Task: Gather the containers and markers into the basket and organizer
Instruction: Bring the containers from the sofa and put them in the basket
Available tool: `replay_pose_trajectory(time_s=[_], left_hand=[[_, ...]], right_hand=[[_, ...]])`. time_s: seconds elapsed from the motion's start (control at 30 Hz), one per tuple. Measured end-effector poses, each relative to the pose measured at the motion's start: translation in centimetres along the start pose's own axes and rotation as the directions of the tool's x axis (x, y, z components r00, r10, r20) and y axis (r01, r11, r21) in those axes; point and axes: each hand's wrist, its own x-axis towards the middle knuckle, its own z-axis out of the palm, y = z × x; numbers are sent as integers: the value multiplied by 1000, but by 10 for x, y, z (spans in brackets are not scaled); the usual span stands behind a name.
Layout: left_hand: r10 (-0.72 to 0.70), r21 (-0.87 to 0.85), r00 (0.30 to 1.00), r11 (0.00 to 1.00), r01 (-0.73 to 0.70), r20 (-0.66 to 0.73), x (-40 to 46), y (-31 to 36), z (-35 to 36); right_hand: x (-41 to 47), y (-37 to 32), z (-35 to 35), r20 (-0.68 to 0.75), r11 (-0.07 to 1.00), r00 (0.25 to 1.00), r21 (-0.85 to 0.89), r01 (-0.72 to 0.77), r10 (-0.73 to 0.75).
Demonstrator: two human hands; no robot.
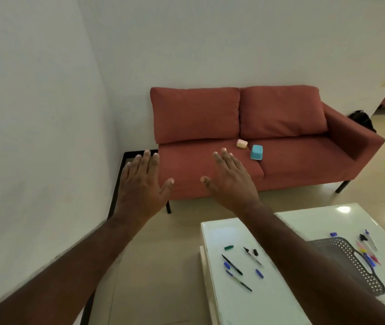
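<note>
Both bare arms reach straight out ahead, the left hand (pixel 143 181) and the right hand (pixel 230 181) held side by side in the air, backs up, fingers straight and slightly spread, thumbs pointing toward each other, gripping nothing.

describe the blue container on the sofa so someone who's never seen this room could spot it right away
Find the red sofa against the white wall. On its seat, near the gap between the two cushions, sits the blue container, a small tub. Its neighbour just behind-left is the cream container, paler and smaller.
</note>
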Motion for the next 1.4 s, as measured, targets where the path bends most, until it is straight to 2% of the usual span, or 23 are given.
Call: replay_pose_trajectory(time_s=[0.23, 0.57, 0.7, 0.9, 1.13, 1.4], left_hand=[[34, 10, 999, 999, -34, 33, 50, -41, 38], [56, 80, 994, 995, -64, 97, 179, -108, 116], [42, 59, 992, 997, -49, 119, 223, -120, 143], [114, -26, 986, 993, -112, 123, 293, -124, 195], [261, -152, 954, 959, -239, 146, 389, -123, 257], [478, -242, 865, 867, -436, 153, 455, -92, 304]], right_hand=[[57, 4, 40, 33, 996, 995, -17, -92, 92], [203, 25, 107, 53, 983, 981, -12, -186, 186], [252, 31, 117, 54, 977, 975, -18, -214, 215], [302, 50, 141, 50, 958, 958, -62, -281, 284], [353, 75, 157, -47, 874, 882, -126, -470, 468], [367, 109, 157, -121, 736, 748, -133, -664, 653]])
